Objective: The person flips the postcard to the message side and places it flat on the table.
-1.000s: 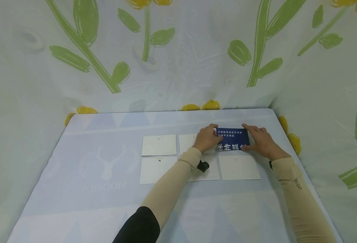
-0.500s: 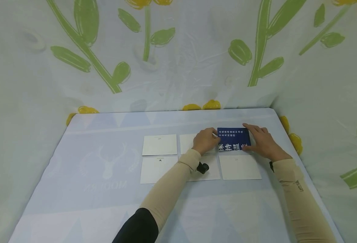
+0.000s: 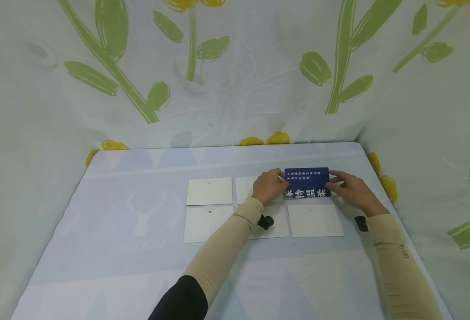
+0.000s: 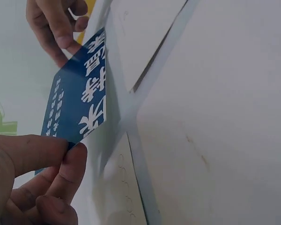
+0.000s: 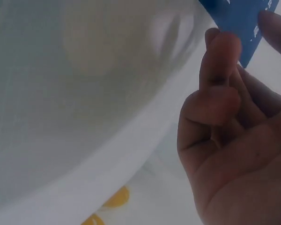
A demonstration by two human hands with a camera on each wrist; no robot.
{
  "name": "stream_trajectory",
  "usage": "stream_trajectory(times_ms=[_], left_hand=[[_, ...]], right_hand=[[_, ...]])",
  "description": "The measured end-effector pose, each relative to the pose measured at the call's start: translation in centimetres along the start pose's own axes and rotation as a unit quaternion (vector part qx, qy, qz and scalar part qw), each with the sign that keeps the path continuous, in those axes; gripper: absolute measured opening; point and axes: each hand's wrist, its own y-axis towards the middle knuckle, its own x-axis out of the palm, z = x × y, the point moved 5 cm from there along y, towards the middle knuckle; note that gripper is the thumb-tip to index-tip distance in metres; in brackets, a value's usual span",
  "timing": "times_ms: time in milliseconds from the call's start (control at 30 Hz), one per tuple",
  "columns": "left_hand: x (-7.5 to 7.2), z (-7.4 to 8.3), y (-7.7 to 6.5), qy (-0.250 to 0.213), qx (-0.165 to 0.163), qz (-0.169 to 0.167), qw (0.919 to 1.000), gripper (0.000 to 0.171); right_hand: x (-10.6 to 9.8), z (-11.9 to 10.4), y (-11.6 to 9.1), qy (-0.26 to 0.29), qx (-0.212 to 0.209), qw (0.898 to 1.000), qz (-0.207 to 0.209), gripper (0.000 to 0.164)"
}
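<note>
A dark blue card (image 3: 307, 182) with white Chinese characters is held between both hands at the back right of the table. My left hand (image 3: 267, 186) pinches its left edge; the left wrist view shows the thumb on the printed face and a finger behind (image 4: 74, 173). At the right edge, my right hand (image 3: 354, 192) holds the card with the thumb in front and fingers behind. Seen from the left wrist, the card stands tilted above the table. In the right wrist view only a blue corner (image 5: 246, 28) shows beside the fingers.
Several white cards lie in two rows: a back left one (image 3: 209, 191), a front left one (image 3: 204, 222) and a front right one (image 3: 315, 221) among them. My left arm partly covers others. Flower-patterned curtains (image 3: 259, 98) enclose the pale table (image 3: 110, 240).
My right hand has shifted its hold: its spread thumb and finger at the card's right corners have come together mid-edge. The left hand slid slightly along its side, uncovering more of the card.
</note>
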Motion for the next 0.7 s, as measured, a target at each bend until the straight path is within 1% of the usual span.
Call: stream_trajectory(times_ms=[100,267,467,700], left_hand=[[0.07,-0.22,0.09,0.0,0.001,0.002,1.0,0.028],[0.3,-0.49,0.3,0.005,0.0,-0.002,1.0,0.027],[0.01,-0.44,0.15,0.014,0.008,-0.007,0.9998,0.027],[-0.02,-0.4,0.15,0.004,0.024,-0.01,0.9997,0.028]], right_hand=[[0.12,0.18,0.1,-0.001,0.004,1.0,-0.001,0.064],[0.17,0.33,0.28,-0.009,-0.003,1.0,0.022,0.051],[-0.12,0.15,0.05,-0.005,-0.011,0.999,0.037,0.049],[-0.62,-0.01,-0.34,-0.001,-0.025,0.998,0.061,0.047]])
